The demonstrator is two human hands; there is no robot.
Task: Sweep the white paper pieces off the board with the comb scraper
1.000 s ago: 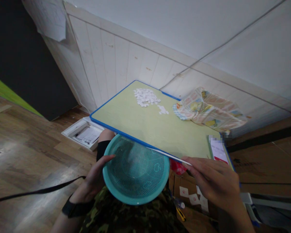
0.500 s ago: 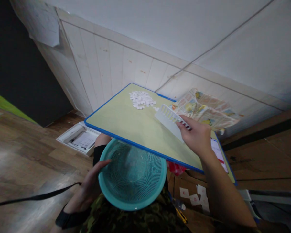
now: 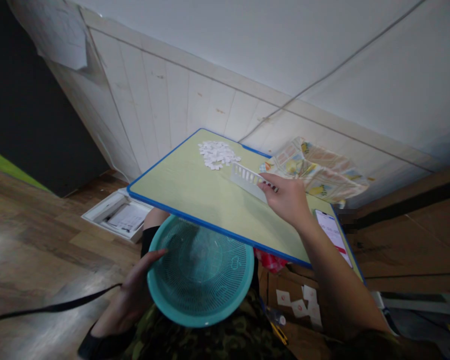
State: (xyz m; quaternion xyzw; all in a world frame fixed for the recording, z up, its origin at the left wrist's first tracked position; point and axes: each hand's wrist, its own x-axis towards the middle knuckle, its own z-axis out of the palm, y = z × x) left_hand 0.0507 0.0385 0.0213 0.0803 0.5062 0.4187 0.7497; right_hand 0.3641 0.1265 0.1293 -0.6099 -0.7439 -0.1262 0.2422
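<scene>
My left hand (image 3: 144, 270) grips the left rim of a teal plastic colander (image 3: 200, 318), thumb over the edge. The colander rests on my lap below the table's front edge, and nothing shows inside it. In my right hand (image 3: 287, 197) is a white slotted plastic piece (image 3: 247, 182), held by its right end on edge at the tabletop. Its far end is close to a pile of small white pieces (image 3: 217, 154) on the yellow-green table (image 3: 187, 190). Whether the slotted piece touches the pile I cannot tell.
A phone (image 3: 332, 232) lies at the table's right end. Patterned cloth (image 3: 315, 167) bunches along the back edge by the wall. A white open box (image 3: 116, 215) sits on the floor at left. White cards (image 3: 299, 308) and a yellow-handled tool (image 3: 279, 332) lie lower right.
My right hand has moved left with the slotted piece, bringing it nearer the pile and uncovering more of the phone. My left hand still holds the colander.
</scene>
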